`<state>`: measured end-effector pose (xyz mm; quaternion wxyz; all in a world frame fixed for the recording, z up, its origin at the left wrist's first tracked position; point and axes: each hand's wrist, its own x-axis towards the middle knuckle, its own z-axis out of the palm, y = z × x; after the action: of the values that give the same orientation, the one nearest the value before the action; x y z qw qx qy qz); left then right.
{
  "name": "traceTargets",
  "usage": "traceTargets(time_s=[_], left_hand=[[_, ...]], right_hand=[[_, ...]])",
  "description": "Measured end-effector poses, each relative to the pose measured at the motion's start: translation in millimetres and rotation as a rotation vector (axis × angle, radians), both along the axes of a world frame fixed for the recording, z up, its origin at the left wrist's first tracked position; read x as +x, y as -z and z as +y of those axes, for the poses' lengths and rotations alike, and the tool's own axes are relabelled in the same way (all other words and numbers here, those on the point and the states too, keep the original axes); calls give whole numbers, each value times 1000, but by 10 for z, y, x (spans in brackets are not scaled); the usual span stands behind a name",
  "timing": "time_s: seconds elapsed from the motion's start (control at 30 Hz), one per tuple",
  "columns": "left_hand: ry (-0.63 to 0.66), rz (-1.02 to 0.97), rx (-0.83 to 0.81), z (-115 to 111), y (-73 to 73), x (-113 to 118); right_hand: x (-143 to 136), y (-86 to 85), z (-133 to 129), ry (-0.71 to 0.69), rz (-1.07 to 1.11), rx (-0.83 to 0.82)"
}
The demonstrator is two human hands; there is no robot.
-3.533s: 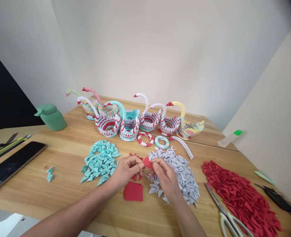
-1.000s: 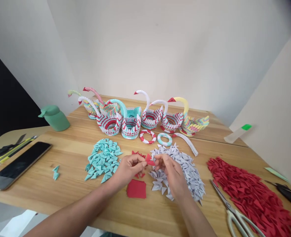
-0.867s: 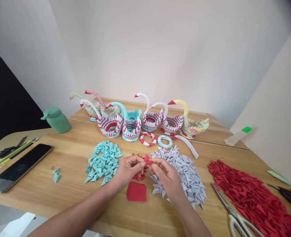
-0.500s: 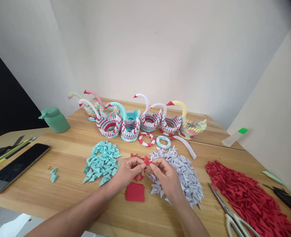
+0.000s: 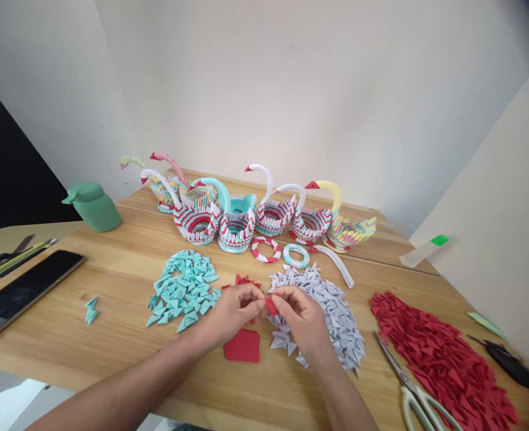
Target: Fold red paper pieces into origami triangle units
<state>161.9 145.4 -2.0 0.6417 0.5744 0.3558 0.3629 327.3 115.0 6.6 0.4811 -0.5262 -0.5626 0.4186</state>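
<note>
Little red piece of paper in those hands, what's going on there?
A person's left hand and right hand pinch a small red paper piece between them. A stack of red paper lies just in front. Folded teal pieces are spread to the left, and pale grey ones lie around the right hand. Farther right, scissors lie beside a red pile. Paper swans stand behind.

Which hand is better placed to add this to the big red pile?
Probably the right hand: it pinches the red piece and sits nearer the big red pile, while the left hand is farther.
</note>
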Motion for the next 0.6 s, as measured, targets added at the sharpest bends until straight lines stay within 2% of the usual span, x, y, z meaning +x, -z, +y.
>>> traceTargets(time_s=[0.23,0.6], left_hand=[[-53,-135,-111,54,55,7],[-69,-142,-138,43,-10,17]], right_hand=[[-10,30,9,31,17,-24],[-25,34,6,23,30,-25]])
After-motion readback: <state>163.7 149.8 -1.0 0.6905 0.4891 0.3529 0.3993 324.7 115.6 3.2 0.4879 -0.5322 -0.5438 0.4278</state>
